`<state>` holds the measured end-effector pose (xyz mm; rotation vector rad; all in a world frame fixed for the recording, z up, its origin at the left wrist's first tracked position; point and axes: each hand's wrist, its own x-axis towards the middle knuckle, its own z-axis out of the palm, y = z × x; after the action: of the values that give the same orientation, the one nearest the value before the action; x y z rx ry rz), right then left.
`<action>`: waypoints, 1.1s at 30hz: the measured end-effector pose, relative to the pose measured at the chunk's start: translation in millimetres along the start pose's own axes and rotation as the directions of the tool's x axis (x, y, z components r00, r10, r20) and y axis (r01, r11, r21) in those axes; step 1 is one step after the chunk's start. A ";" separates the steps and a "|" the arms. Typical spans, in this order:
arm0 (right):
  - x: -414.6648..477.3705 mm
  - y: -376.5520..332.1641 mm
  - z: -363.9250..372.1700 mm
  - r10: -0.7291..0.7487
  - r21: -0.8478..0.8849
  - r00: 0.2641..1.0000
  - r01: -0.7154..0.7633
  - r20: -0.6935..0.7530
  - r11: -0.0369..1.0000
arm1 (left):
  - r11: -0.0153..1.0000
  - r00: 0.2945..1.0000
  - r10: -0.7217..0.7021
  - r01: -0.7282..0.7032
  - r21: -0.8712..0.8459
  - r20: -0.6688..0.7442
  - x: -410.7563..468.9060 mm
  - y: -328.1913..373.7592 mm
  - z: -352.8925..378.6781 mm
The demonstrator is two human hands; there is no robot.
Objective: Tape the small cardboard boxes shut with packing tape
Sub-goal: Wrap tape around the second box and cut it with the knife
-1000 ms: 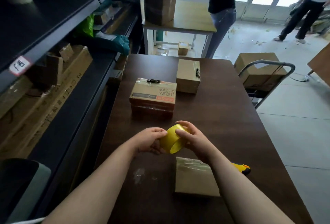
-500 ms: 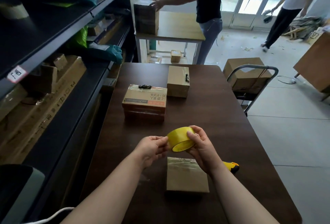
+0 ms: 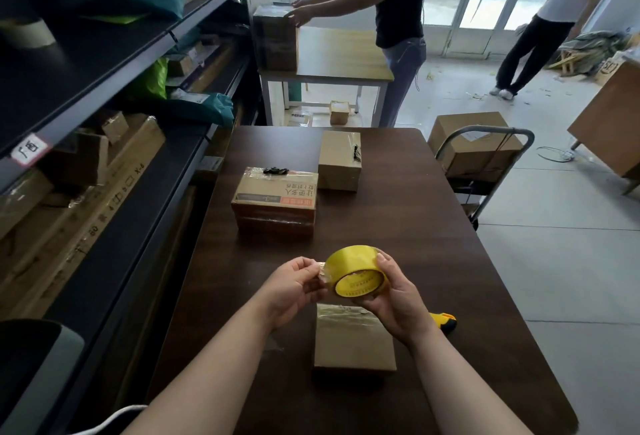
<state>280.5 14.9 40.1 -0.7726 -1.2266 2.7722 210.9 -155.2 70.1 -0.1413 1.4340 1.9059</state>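
Observation:
A yellow roll of packing tape (image 3: 353, 270) is held above the dark brown table (image 3: 433, 261). My right hand (image 3: 398, 299) grips the roll from the right side. My left hand (image 3: 294, 287) pinches the loose tape end at the roll's left edge. Directly below the hands lies a small flat cardboard box (image 3: 353, 341) with clear tape across its far end. Farther back sit a printed cardboard box (image 3: 275, 197) on a stack and a plain taped box (image 3: 340, 159).
A yellow-handled utility knife (image 3: 445, 320) lies right of the near box. Dark shelving (image 3: 104, 95) with cartons runs along the left. A trolley (image 3: 485, 157) with boxes stands at the right table edge. Two people stand beyond the table's far end.
The roll has tilted so its inner core faces me, and my left fingers now pinch a short lifted tape end. The camera view has tipped upward a little.

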 end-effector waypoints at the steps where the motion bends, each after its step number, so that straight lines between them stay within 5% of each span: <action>1: 1.1 -0.7 -0.8 0.012 -0.064 1.000 -0.013 -0.015 0.998 | 0.999 0.999 0.032 -0.032 0.045 -0.012 -0.3 1.4 2.0; 4: 3.6 -3.1 -3.8 0.094 -0.289 0.981 -0.140 -0.168 0.947 | 0.976 0.991 0.134 -0.131 0.175 -0.005 -1.2 3.5 7.3; 7: 2.2 -8.0 -6.6 0.191 -0.334 0.960 -0.251 -0.203 0.909 | 0.961 0.987 0.159 -0.159 0.225 0.020 -0.8 4.8 10.5; 12: -1.9 -18.8 -4.5 0.152 -0.553 0.961 -0.259 -0.232 0.792 | 0.994 0.997 0.068 -0.069 0.086 0.021 1.4 4.3 8.2; 17: -3.8 -19.8 -10.2 0.129 -0.639 0.963 -0.255 -0.237 0.726 | 0.810 0.964 0.262 -0.194 0.553 -0.045 7.1 -3.4 5.1; 28: -6.2 -26.4 -15.4 0.166 -0.565 0.985 -0.113 0.044 0.818 | 0.929 0.936 0.277 -0.203 0.311 -0.216 13.3 -17.7 13.0; 30: -5.8 -30.4 -17.7 0.185 -0.660 0.981 -0.097 0.064 0.745 | 0.940 0.941 0.252 -0.183 0.288 -0.225 16.9 -18.9 13.8; 33: -3.7 -37.2 -21.2 0.155 -0.881 0.988 -0.063 0.012 0.470 | 0.942 0.941 0.225 -0.144 0.303 -0.251 22.6 -24.4 15.8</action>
<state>286.3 54.5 55.6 -0.7200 -2.7845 2.0526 214.6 -128.0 45.7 -0.1513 1.9591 1.8602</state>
